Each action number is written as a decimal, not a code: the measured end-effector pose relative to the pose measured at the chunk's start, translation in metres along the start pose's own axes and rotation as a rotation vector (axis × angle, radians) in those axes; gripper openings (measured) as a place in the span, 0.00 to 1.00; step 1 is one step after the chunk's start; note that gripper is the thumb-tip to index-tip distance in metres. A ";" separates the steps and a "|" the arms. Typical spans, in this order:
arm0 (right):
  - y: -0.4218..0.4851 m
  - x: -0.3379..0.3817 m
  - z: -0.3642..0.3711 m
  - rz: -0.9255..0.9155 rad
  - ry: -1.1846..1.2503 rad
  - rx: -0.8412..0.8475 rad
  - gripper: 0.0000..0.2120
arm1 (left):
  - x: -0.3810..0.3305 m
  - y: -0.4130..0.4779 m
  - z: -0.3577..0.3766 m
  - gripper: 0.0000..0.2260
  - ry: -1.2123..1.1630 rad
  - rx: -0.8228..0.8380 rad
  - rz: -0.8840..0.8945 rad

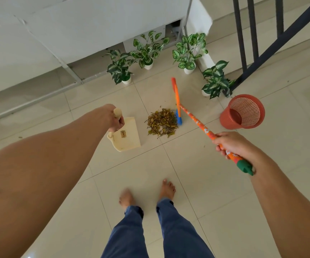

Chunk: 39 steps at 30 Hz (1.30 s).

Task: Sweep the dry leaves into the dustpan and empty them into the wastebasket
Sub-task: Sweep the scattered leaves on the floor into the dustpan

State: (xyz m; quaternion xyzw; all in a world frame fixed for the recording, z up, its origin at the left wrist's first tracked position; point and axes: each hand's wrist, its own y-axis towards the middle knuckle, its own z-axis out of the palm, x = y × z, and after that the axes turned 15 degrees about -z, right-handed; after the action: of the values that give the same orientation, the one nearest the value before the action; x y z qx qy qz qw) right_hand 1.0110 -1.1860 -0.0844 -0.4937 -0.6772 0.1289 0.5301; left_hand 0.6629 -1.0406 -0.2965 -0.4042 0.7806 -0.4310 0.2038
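The left hand (116, 119) is gripping the dustpan (130, 135), the right hand (230, 144) is gripping the broom (193, 120), and the leaves (162, 122) are lying piled on the floor between them, left of the wastebasket (243, 112).

where: a small tan tag (124, 134) stuck on the cream dustpan (131, 141)
lettering: dark capitals, turned sideways to the camera
reading: looks like "CASA"; the last letters are too small to be sure
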 end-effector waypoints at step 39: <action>-0.012 0.010 0.061 -0.112 -0.645 0.200 0.10 | 0.050 -0.022 0.018 0.23 0.585 0.054 0.277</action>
State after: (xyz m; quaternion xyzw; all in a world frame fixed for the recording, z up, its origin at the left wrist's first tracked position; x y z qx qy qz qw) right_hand 0.9537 -1.1631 -0.0945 -0.3353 -0.8201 0.3148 0.3404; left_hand 0.6551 -1.0971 -0.2859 -0.1475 0.8419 -0.5177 0.0382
